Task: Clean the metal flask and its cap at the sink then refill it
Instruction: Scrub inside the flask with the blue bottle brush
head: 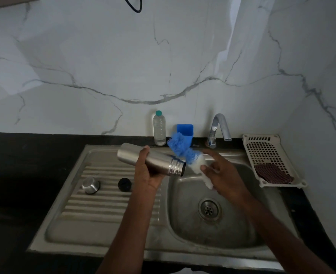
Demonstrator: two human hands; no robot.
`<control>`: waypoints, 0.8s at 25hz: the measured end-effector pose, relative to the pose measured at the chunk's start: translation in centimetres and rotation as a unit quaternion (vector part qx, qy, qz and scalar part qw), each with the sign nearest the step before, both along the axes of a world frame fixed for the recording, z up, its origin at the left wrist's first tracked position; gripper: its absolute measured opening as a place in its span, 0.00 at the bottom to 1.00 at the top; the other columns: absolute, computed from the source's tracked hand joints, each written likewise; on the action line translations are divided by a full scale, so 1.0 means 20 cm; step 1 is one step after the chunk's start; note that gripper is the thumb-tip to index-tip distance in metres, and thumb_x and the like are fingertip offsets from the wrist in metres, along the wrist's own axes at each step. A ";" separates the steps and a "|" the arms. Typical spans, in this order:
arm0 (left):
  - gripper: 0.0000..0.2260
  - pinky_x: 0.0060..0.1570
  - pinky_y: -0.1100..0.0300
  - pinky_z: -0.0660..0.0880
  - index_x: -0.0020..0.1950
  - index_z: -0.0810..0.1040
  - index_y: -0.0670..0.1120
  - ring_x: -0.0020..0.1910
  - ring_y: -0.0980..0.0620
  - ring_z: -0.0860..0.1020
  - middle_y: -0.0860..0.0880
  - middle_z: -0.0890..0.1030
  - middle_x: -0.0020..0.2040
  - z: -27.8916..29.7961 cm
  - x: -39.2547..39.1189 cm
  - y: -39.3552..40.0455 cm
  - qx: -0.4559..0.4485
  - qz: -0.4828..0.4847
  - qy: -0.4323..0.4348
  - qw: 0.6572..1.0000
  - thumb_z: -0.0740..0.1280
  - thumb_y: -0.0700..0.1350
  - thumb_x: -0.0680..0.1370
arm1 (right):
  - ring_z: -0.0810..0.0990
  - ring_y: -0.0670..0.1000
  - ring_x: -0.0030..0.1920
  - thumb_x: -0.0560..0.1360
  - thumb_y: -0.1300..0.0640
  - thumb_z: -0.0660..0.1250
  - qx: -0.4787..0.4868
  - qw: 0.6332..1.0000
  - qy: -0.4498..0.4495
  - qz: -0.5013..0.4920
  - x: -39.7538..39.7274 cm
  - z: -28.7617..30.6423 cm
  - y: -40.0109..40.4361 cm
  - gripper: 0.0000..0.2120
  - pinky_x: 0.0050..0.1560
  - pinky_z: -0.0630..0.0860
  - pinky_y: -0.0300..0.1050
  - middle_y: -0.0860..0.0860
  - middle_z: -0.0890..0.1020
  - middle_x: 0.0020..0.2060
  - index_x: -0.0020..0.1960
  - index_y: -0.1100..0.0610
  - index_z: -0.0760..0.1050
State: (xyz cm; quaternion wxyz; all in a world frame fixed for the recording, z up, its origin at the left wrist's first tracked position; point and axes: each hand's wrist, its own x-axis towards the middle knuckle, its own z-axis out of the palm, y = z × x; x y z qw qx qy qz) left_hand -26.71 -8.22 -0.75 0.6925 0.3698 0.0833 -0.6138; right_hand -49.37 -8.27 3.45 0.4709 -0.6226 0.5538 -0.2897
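My left hand (146,171) grips the metal flask (155,159) round its middle, tilted on its side above the sink, its open threaded mouth pointing right. My right hand (220,173) holds a bottle brush (184,153) with blue bristles and a white handle, the bristles just outside the flask's mouth. On the ribbed drainboard lie the metal cap (90,185) and a black inner stopper (124,184), both to the left of my left hand.
The steel sink (183,234) has its drain (209,209) below my right arm. The tap (218,127) stands behind the basin, a plastic water bottle (159,128) and a blue holder (185,130) beside it. A white basket (269,153) with a dark scrubber (272,174) sits at the right.
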 end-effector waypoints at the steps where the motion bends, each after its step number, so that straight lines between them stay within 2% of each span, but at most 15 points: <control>1: 0.34 0.64 0.27 0.74 0.73 0.71 0.45 0.63 0.33 0.80 0.36 0.81 0.64 0.00 -0.01 -0.01 0.005 0.005 -0.008 1.000 0.80 0.44 0.70 | 0.83 0.50 0.51 0.82 0.53 0.67 -0.044 0.998 0.036 0.004 0.01 0.02 0.01 0.23 0.38 0.82 0.43 0.52 0.83 0.59 0.74 0.39 0.69; 3: 0.32 0.62 0.22 0.71 0.72 0.71 0.45 0.65 0.31 0.78 0.36 0.79 0.66 -0.01 -0.01 -0.04 0.000 -0.015 -0.017 1.000 0.80 0.46 0.71 | 0.83 0.50 0.57 0.82 0.52 0.66 -0.144 0.981 0.130 -0.011 0.04 0.05 0.03 0.25 0.54 0.80 0.48 0.49 0.83 0.62 0.75 0.35 0.67; 5: 0.31 0.60 0.18 0.69 0.70 0.72 0.44 0.66 0.29 0.76 0.34 0.78 0.67 0.00 -0.01 -0.05 -0.008 -0.038 0.009 0.999 0.80 0.49 0.72 | 0.81 0.51 0.61 0.83 0.53 0.65 -0.190 0.964 0.186 -0.030 0.07 0.07 0.04 0.27 0.57 0.75 0.46 0.49 0.81 0.65 0.78 0.35 0.63; 7: 0.33 0.59 0.17 0.69 0.70 0.71 0.42 0.66 0.27 0.76 0.32 0.76 0.66 0.03 -0.02 -0.04 -0.017 -0.044 0.034 0.998 0.81 0.49 0.71 | 0.80 0.50 0.60 0.83 0.54 0.64 -0.176 0.963 0.202 -0.029 0.09 0.07 0.04 0.29 0.55 0.74 0.45 0.50 0.81 0.65 0.79 0.36 0.60; 9: 0.33 0.58 0.19 0.72 0.71 0.71 0.42 0.64 0.28 0.78 0.32 0.77 0.66 0.04 -0.05 -0.04 -0.017 -0.031 0.020 0.999 0.81 0.46 0.70 | 0.80 0.49 0.58 0.83 0.54 0.63 -0.163 0.965 0.202 -0.028 0.12 0.06 0.02 0.29 0.54 0.73 0.44 0.51 0.81 0.64 0.79 0.35 0.59; 12: 0.37 0.53 0.23 0.77 0.72 0.70 0.44 0.60 0.29 0.81 0.33 0.80 0.65 0.05 -0.08 -0.05 0.014 0.039 0.022 0.999 0.84 0.43 0.68 | 0.81 0.46 0.52 0.84 0.55 0.63 -0.168 0.967 0.187 -0.037 0.17 0.04 0.04 0.29 0.51 0.76 0.41 0.49 0.83 0.59 0.79 0.35 0.59; 14: 0.38 0.50 0.26 0.80 0.73 0.69 0.45 0.58 0.30 0.83 0.34 0.81 0.63 0.07 -0.08 -0.08 0.034 0.102 0.037 0.994 0.84 0.43 0.67 | 0.81 0.41 0.44 0.83 0.55 0.63 -0.161 0.968 0.190 -0.031 0.18 -0.01 0.13 0.30 0.44 0.79 0.38 0.47 0.84 0.55 0.79 0.36 0.58; 17: 0.38 0.50 0.28 0.81 0.73 0.68 0.46 0.57 0.32 0.83 0.35 0.80 0.64 0.07 -0.06 -0.09 0.047 0.164 0.034 0.985 0.84 0.43 0.68 | 0.80 0.40 0.41 0.82 0.55 0.64 -0.164 0.965 0.203 0.001 0.17 -0.10 0.28 0.31 0.39 0.79 0.37 0.45 0.83 0.53 0.79 0.37 0.57; 20: 0.34 0.47 0.32 0.83 0.70 0.70 0.46 0.55 0.35 0.84 0.38 0.82 0.60 0.09 -0.15 -0.04 0.064 0.128 -0.010 0.990 0.83 0.44 0.70 | 0.78 0.39 0.38 0.82 0.57 0.66 -0.187 0.961 0.203 -0.031 0.21 -0.09 0.16 0.32 0.34 0.72 0.32 0.46 0.83 0.49 0.80 0.40 0.58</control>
